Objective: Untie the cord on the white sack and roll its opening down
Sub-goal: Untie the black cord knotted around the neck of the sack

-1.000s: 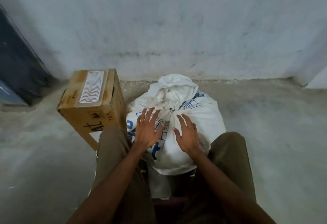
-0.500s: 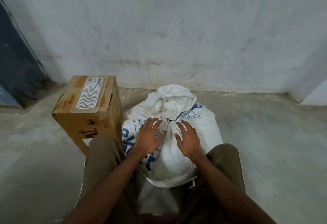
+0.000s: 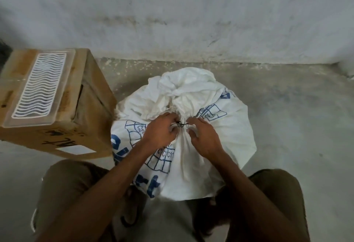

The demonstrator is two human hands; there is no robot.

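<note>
The cord (image 3: 181, 125) is mostly hidden between curled fingertips (image 3: 173, 127); whether either hand (image 3: 203, 138) pinches it is unclear; the box (image 3: 47, 104) is cut off at left; the sack (image 3: 220, 136) print is partly covered.

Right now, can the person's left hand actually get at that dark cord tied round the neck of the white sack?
Probably yes. The left hand is already at the dark cord on the white sack, fingertips curled at the knot. Nothing lies between them; the right hand works from the other side.
</note>
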